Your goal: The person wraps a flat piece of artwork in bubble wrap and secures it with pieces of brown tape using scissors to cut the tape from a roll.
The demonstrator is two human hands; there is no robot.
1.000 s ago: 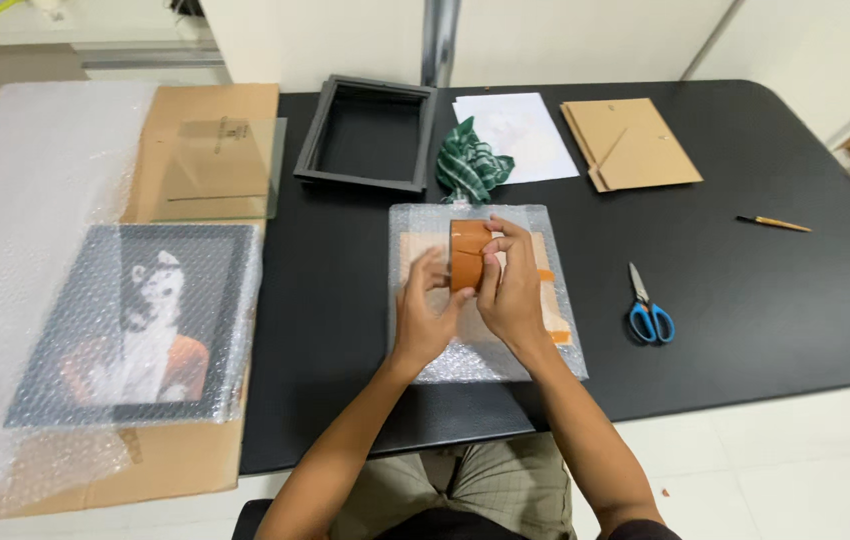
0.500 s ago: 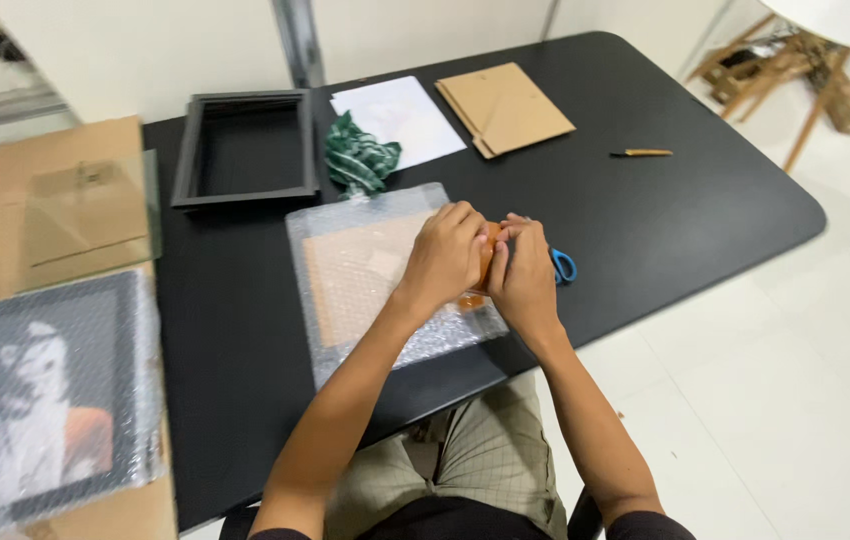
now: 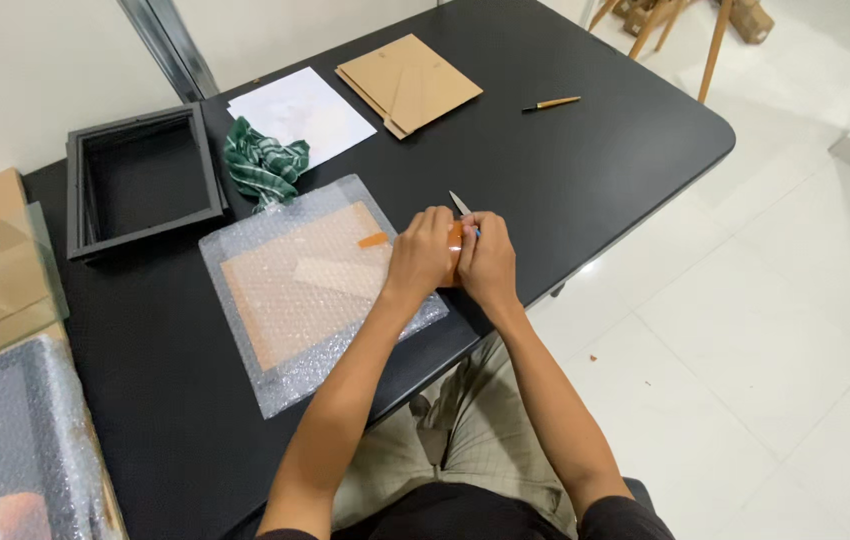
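Orange tape roll (image 3: 455,252) sits pinched between my two hands at the middle of the frame, right at the right edge of the bubble-wrapped flat package (image 3: 315,290). My left hand (image 3: 421,256) curls its fingers around the roll from the left, and my right hand (image 3: 488,262) presses against it from the right, thumbs close together. Only a sliver of orange shows between them. A short orange tape strip (image 3: 373,240) is stuck on the package just left of my left hand. The package is rectangular, tan under clear bubble wrap, lying tilted on the black table (image 3: 585,170). A scissor blade (image 3: 459,203) pokes out just above my hands. Upper left lies an empty black frame (image 3: 142,180), with a green checked cloth (image 3: 263,170) beside it, then white paper (image 3: 305,110) and a tan backing board (image 3: 410,82) at top centre.
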